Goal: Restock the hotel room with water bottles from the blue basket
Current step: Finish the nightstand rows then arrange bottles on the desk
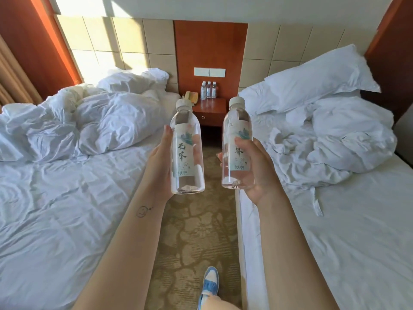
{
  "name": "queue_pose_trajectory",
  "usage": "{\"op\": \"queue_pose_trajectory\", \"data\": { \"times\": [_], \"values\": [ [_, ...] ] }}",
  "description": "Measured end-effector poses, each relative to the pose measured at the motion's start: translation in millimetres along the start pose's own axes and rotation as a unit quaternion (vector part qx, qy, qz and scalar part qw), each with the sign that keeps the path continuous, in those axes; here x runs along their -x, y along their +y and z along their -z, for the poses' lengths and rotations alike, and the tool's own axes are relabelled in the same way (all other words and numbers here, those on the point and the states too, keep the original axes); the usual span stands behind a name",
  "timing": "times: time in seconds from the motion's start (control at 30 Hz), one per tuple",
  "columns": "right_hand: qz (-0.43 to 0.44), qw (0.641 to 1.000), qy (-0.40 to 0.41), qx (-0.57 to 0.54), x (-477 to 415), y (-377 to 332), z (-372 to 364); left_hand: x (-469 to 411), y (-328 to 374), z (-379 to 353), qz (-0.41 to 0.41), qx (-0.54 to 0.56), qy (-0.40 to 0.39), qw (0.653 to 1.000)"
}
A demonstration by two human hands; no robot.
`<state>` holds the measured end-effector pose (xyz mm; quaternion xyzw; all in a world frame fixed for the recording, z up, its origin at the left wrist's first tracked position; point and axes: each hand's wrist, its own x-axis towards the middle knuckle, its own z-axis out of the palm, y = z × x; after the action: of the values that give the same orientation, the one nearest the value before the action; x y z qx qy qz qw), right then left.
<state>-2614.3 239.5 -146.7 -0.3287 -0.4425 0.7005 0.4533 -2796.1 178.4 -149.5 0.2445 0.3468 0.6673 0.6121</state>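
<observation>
Head view shows 2 water bottles held up in the aisle between 2 beds. The left hand [159, 162] grips the left bottle [187, 151] from its outer side, thumb along the near edge and fingers wrapped behind, seen through the clear plastic. The right hand [257, 173] grips the right bottle [237, 144] around its lower half, thumb across the label and fingertips curling round the far side. Both bottles stand roughly upright, close beside each other but apart. Each has a white screw cap on and a pale label with dark calligraphy and a teal wash. Clear water appears to fill each body up to the shoulder.

Beyond them, against the wooden wall panel [210, 45], sits a wooden nightstand [210, 108] with 1 drawer. At the back of its top, 3 small bottles [209, 90] of the same look stand capped in a tight row; how full they are is too small to tell. Just left of them is a beige telephone [191, 96]. A white switch plate [209, 72] is on the panel above.

The left bed [55, 209] carries a crumpled white duvet [96, 121]. The right bed [357, 231] has a pillow [317, 81] at its head and a bunched duvet [348, 135]. Patterned carpet [196, 231] runs between them, and 1 blue-and-white shoe [210, 280] shows at the bottom edge.
</observation>
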Motion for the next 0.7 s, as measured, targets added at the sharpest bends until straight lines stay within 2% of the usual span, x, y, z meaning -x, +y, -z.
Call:
{"op": "queue_pose_trajectory", "data": {
  "times": [0.13, 0.33, 0.43, 0.53, 0.63, 0.7],
  "values": [
    [0.006, 1.0, 0.012, -0.001, -48, -3, 3, -54, 9, 10, -0.004, -0.01, -0.025, 1.0],
    [0.024, 1.0, 0.018, 0.002, -137, -25, 12, -153, 28, 8, -0.017, -0.061, -0.015, 0.998],
    [0.03, 0.999, 0.015, 0.004, -182, -35, 19, -202, 34, 4, -0.031, -0.107, 0.015, 0.994],
    [0.032, 0.999, 0.019, 0.012, -223, -42, 28, -246, 37, -3, -0.02, -0.063, -0.012, 0.998],
    [0.032, 0.999, 0.02, 0.013, -263, -49, 37, -288, 40, -7, -0.02, -0.085, 0.028, 0.996],
    [0.03, 0.999, 0.021, 0.01, -283, -51, 43, -308, 39, -8, -0.012, -0.079, 0.026, 0.996]
  ]
}}
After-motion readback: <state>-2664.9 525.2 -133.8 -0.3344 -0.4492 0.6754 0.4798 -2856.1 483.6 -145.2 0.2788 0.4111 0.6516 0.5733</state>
